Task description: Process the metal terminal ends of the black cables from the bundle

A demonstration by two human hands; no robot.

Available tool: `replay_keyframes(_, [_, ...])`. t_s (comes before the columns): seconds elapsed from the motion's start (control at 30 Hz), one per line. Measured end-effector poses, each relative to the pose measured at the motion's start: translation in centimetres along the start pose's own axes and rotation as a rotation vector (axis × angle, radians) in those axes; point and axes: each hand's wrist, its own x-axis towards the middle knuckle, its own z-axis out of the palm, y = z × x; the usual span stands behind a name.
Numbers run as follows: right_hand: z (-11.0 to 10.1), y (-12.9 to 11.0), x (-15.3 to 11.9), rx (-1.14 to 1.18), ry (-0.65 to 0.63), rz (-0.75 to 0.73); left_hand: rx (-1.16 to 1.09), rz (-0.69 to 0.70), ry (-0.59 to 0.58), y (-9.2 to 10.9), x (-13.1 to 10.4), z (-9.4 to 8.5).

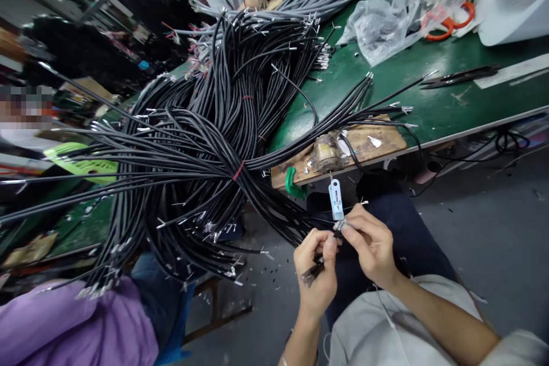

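My left hand [316,270] is closed, fingers curled at the end of the black cables [287,211] that run down from the bench. A small dark piece [312,274] shows against its palm; its kind is unclear. My right hand [372,245] pinches a silvery-grey cable end [339,225] between thumb and fingers, close beside the left. Just above the fingertips hangs a light blue clip [337,200], attached at the edge of a wooden board [377,136]. A red tie [239,170] gathers the cable bundle.
On the board sit a taped roll-like lump [326,153] and a green clamp [295,183]. Orange-handled scissors [448,26], plastic bags [386,17] and dark pliers [461,76] lie on the green bench [472,100]. One person works opposite; another in a purple top [81,326] sits left.
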Motion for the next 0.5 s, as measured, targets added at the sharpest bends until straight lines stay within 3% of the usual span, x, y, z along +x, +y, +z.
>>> replay_keyframes(0.1, [0.3, 0.7, -0.2, 0.419, -0.064, 0.368, -0.055, 0.013, -0.065, 0.1, 0.4, -0.4])
replay_keyframes(0.2, [0.0, 1.0, 0.0, 0.617, -0.102, 0.577, -0.078, 0.007, -0.155, 0.2, 0.7, -0.9])
replay_keyframes(0.3, [-0.9, 0.8, 0.6, 0.569, -0.129, 0.571, -0.066, -0.017, -0.205, 0.5, 1.1, -1.2])
replay_keyframes(0.5, [-3.4, 0.8, 1.2, 0.221, -0.313, 0.434, -0.049, 0.021, -0.241, 1.5, 1.4, -1.0])
